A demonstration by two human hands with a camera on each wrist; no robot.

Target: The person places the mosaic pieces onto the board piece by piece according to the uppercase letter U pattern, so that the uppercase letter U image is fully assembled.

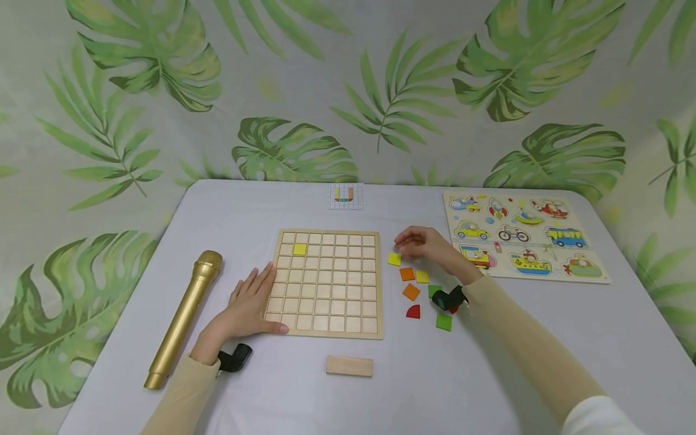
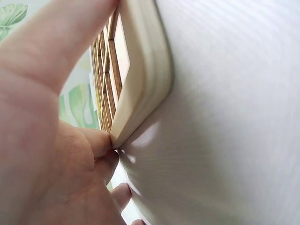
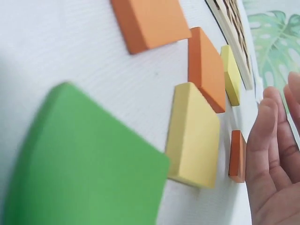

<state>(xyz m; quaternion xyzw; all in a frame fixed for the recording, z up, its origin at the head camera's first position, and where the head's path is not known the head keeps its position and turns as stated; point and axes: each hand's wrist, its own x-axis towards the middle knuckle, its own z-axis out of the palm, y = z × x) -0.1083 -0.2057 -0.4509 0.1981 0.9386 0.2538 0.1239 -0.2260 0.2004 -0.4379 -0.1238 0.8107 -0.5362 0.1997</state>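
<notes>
My left hand rests at the left side of a wooden grid board, thumb on its near left corner and fingers straight along the edge. One yellow square tile sits in a cell near the board's far left corner. To the right of the board my right hand hovers with relaxed fingers, nothing visible in its grasp. Just below its fingertips lies another yellow tile. Close by the palm in the right wrist view is an orange tile, covered by the hand in the head view.
Nearer me lie orange tiles, green tiles and a red quarter-round. A wooden bar lies before the board, a gold microphone at left. A patterned card and picture puzzle lie farther back.
</notes>
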